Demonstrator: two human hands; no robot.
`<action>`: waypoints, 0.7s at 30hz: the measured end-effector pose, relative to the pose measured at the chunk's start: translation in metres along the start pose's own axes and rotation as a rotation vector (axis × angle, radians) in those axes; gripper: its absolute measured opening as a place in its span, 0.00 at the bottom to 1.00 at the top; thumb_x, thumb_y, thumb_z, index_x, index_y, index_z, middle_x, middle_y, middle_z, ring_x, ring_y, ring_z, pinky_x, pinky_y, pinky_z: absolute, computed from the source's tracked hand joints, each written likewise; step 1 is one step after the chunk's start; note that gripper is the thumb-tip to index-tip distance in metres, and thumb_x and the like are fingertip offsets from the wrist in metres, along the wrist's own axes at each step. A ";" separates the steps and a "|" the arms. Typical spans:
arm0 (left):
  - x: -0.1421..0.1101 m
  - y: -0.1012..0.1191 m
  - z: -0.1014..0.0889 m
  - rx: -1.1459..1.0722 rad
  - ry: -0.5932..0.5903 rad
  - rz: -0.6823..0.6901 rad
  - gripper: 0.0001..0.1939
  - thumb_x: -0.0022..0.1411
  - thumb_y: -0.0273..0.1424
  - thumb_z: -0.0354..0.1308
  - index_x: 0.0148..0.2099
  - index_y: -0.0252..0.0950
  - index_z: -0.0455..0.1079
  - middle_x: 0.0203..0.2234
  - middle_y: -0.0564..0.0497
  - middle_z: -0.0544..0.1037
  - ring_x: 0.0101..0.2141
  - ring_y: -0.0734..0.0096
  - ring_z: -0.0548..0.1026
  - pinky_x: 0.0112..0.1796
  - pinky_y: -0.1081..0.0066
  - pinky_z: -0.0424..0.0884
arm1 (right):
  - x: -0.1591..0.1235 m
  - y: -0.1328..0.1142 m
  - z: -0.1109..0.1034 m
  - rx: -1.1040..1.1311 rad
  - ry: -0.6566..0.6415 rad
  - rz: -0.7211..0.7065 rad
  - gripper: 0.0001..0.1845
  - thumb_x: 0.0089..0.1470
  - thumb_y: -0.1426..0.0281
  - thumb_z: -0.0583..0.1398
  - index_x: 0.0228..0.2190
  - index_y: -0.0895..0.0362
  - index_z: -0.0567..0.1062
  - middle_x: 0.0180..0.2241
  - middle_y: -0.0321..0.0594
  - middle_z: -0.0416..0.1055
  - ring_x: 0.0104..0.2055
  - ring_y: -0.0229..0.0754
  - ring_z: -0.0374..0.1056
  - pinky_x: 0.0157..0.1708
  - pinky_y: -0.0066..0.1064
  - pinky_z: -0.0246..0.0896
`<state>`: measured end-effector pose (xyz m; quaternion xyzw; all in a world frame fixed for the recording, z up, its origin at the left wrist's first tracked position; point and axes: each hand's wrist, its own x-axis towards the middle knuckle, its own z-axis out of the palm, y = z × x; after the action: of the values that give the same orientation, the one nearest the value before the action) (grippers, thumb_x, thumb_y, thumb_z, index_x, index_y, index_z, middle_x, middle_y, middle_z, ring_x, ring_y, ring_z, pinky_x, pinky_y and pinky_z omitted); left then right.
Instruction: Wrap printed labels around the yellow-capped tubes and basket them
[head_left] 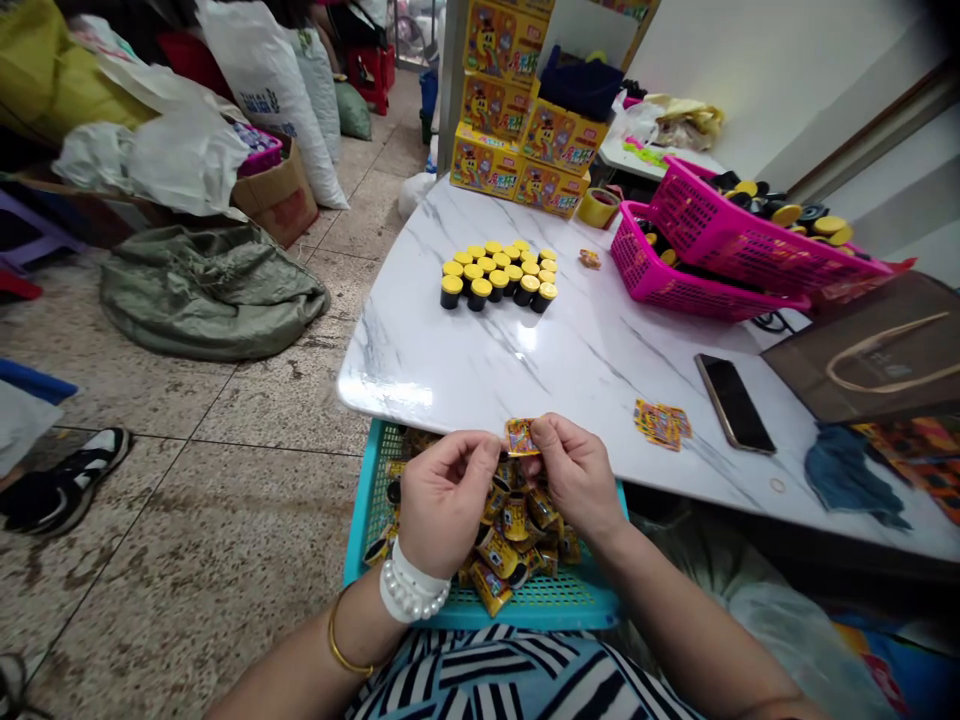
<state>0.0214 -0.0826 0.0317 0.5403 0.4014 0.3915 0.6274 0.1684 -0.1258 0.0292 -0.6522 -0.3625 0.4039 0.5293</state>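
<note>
Above the near table edge, a small orange printed slip is pinched by my right hand, its thumb and fingers closed on the right end. My left hand, also closed in a pinch, meets the slip's left edge; a dark bit shows by the fingertips, too small to name. Below both hands is a turquoise basket holding several yellow printed packets. Similar flat slips lie in a loose pile on the table to the right. Farther back, several black tubs with yellow lids stand grouped upright.
On the white marbled table are a phone, a roll of tape and stacked yellow boxes. Pink baskets of tubs sit at right, beside a brown paper bag. Sacks occupy the floor at left.
</note>
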 end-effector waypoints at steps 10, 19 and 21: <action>-0.003 -0.003 -0.002 0.043 0.021 0.069 0.11 0.64 0.34 0.59 0.37 0.34 0.80 0.28 0.49 0.81 0.28 0.72 0.76 0.32 0.73 0.74 | -0.004 0.008 0.002 -0.109 0.050 -0.142 0.23 0.63 0.54 0.57 0.23 0.56 0.68 0.19 0.31 0.59 0.21 0.34 0.53 0.21 0.27 0.50; 0.008 -0.012 -0.010 0.022 -0.034 0.014 0.11 0.60 0.35 0.63 0.40 0.33 0.81 0.29 0.46 0.81 0.29 0.69 0.76 0.30 0.71 0.73 | 0.000 0.016 0.004 -0.414 0.000 -0.488 0.09 0.64 0.68 0.58 0.30 0.55 0.72 0.26 0.34 0.66 0.29 0.37 0.62 0.30 0.29 0.57; 0.014 -0.012 -0.014 0.074 0.020 0.051 0.08 0.57 0.33 0.65 0.35 0.33 0.81 0.27 0.48 0.77 0.28 0.71 0.73 0.29 0.73 0.71 | 0.002 0.015 0.007 -0.433 -0.027 -0.535 0.06 0.62 0.71 0.59 0.32 0.55 0.73 0.28 0.35 0.68 0.31 0.38 0.65 0.32 0.30 0.60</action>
<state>0.0145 -0.0656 0.0176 0.5692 0.4079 0.3979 0.5927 0.1636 -0.1234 0.0137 -0.6258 -0.6050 0.1728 0.4610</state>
